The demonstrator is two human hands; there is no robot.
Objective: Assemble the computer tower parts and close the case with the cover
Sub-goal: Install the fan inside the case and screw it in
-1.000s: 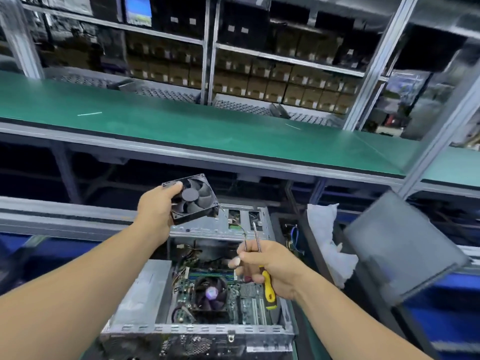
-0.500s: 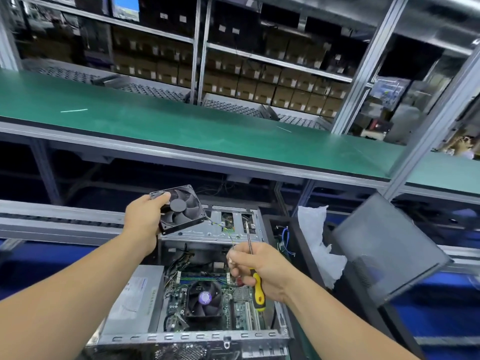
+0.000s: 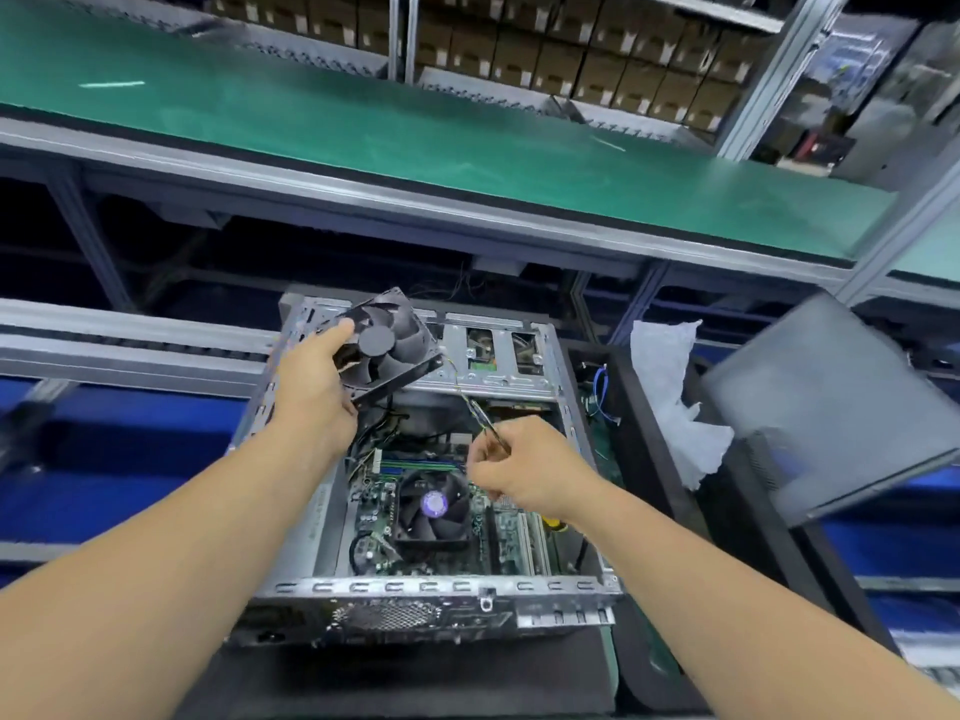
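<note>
An open computer tower case [image 3: 431,589] lies on its side below me, its motherboard and CPU cooler fan [image 3: 434,504] exposed. My left hand [image 3: 314,392] grips a black square case fan [image 3: 387,348] above the case's far drive cage. The fan's thin wire [image 3: 470,402] runs down to my right hand [image 3: 524,467], which is curled over the motherboard and holds a screwdriver. Its yellow handle end [image 3: 553,523] peeks out under the wrist. A dark side cover panel [image 3: 831,407] leans at the right.
A green-topped conveyor bench [image 3: 415,132] runs across the far side, with shelves of brown boxes [image 3: 571,54] behind it. White packing foam [image 3: 670,402] sits between the case and the cover panel. A black tray edge [image 3: 649,449] borders the case on the right.
The view has tilted down toward the case. My left hand has lowered the fan nearer the drive cage. My right hand has turned, so the screwdriver shaft no longer stands upright.
</note>
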